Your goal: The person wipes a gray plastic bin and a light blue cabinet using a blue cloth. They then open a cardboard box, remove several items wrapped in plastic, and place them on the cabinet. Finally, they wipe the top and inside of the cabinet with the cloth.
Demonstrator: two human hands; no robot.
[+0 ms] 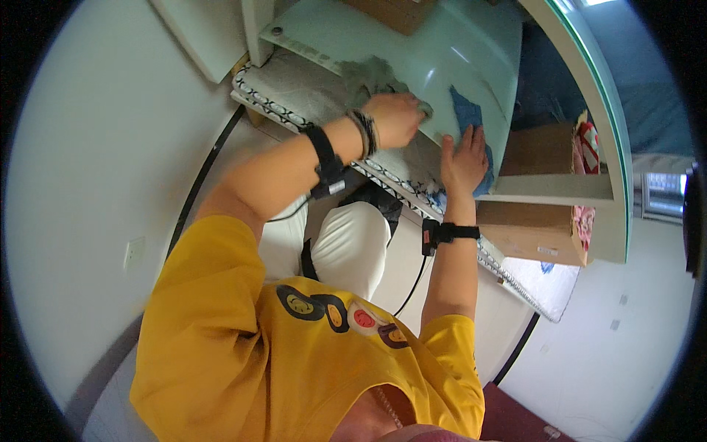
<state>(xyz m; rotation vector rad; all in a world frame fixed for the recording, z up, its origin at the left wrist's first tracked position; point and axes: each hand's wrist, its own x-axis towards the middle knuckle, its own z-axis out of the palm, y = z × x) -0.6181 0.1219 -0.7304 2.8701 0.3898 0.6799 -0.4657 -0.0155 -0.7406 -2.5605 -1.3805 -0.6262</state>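
My left hand (393, 120) is closed around a greyish-green cloth (425, 110), a bit of which sticks out beyond the fingers. It is at the near edge of a pale green glass shelf (475, 55). Just past the hand, a blurred grey-green patch shows on the glass; I cannot tell whether it is cloth or a reflection. To the right, my right hand (465, 164) lies flat with the thumb spread, on a blue cloth (467, 110) spread over the glass. Part of the blue cloth is hidden under the palm.
Below the glass runs a lower shelf with a black-and-white patterned edging (276, 108). Cardboard boxes stand at the right (527, 229) and on the glass at the back (395, 14). A white upright (258, 33) is at left. Cables hang from both wrist straps.
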